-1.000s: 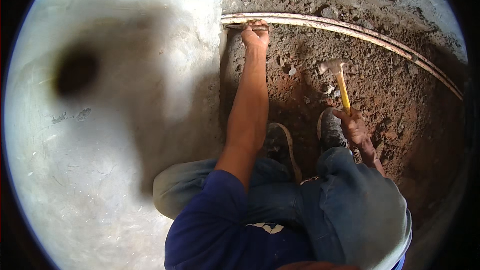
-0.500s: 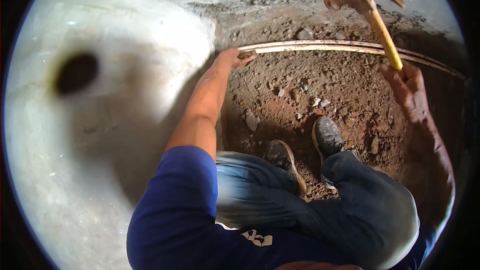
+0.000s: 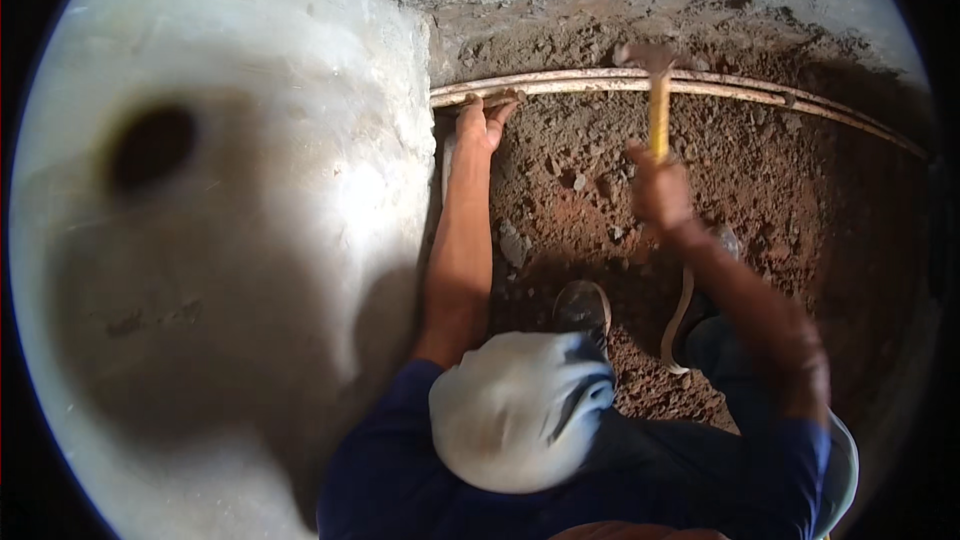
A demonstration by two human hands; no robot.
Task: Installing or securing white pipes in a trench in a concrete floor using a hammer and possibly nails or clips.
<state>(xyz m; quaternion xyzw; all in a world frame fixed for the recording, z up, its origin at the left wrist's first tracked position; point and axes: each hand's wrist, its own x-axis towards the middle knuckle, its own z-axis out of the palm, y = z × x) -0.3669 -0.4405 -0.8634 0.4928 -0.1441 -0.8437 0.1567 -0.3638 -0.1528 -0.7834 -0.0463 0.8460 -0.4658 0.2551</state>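
Observation:
Two long, thin, pale rods (image 3: 590,79) run side by side along the base of the far wall; I cannot tell whether they are pipe or wood. My left hand (image 3: 482,122) grips the nearer rod close to the corner, thumb and fingers against its near side. A small dark piece shows at its fingertips, too small to name. In my right hand (image 3: 661,192) is a claw hammer (image 3: 659,118), closed around the yellow handle. The hammer's dark head, blurred by motion, is over the rods, right of my left hand; contact cannot be made out.
A grey plastered wall (image 3: 250,270) with a round dark hole (image 3: 152,148) stands at the left, its edge close to my left arm. Loose brown soil (image 3: 590,160) with stones covers the ground. My shoes (image 3: 580,308) and bent knee (image 3: 520,410) are below.
The hammer has swung down and left from its raised place, toward the rods. My left hand has shifted slightly right and down. My body leans further forward, with a knee higher in view.

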